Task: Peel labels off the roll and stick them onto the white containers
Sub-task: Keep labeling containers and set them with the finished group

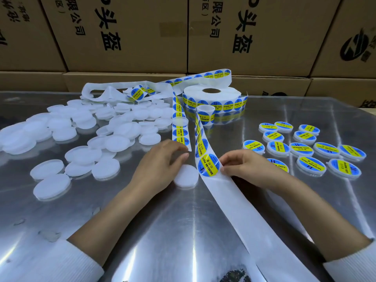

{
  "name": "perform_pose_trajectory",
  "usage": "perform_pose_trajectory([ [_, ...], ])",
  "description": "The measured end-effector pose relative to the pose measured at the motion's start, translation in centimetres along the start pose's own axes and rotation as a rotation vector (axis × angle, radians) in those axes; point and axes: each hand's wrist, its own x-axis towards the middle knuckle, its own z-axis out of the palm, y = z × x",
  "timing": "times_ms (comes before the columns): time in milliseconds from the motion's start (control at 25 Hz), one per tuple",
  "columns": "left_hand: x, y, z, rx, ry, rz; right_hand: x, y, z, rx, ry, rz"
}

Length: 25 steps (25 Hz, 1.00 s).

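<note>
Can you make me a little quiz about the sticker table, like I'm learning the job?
1. True or false: the right hand pinches the edge of a blue and yellow label on the backing strip.
2. Which side of the table holds the labelled containers: the person's left or right?
3. What lies under the left hand: A) the label roll, B) a bare white container, C) a cardboard box?

Key: 1 true. 2 right; the unlabelled pile is on the left. 3 B.
</note>
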Motion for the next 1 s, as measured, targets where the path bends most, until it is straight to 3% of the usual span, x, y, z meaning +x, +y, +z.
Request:
perform_pose_trajectory([
  [120, -0.5, 1.2, 0.3, -0.049, -0.088, 0.116, -0.1, -0.1, -0.3, 0.004, -0.099, -0.001],
  [240, -1.1, 2.3, 0.9, 0.073, -0.195, 0.162, -0.2, 0.1, -0.3, 0.007, -0.119, -0.019],
  [680, -1.4, 3.1, 0.9, -0.014, -0.214, 0.223, -0.8, -0.1, -1.0, -0.040, -0.292, 0.001],
  [1000, -1.6, 3.3, 1.4, -0.269, -0.289, 0.110, -1.7, -0.6, -2.1, -0.085, -0.372, 0.089],
])
